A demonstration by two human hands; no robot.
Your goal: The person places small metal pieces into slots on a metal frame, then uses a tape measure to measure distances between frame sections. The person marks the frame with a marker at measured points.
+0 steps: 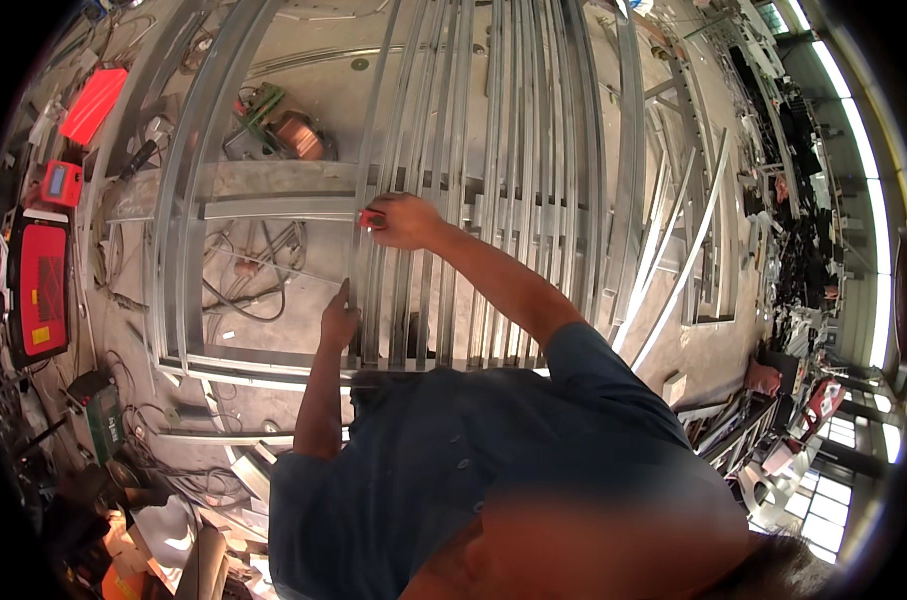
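Note:
My right hand (405,221) reaches over the row of long metal bars (453,110) and is closed around a small red tool (371,218) with dark parts, which looks like a tape measure. It sits at the leftmost bar of the row, by the crossbar (283,207). Lower and to the left, my left hand (340,322) has its index finger stretched upward beside that bar, the other fingers partly hidden. Nothing shows in it. A thin pale line runs leftward from near its fingertip; what it is I cannot tell.
The metal frame (183,130) surrounds the bars. Through its gap shows a green machine with a copper-coloured drum (298,137). Cables (258,300) lie on the floor. At left stand a red-fronted case (43,285) and a green box (98,420). Loose pale strips (688,240) lean at right.

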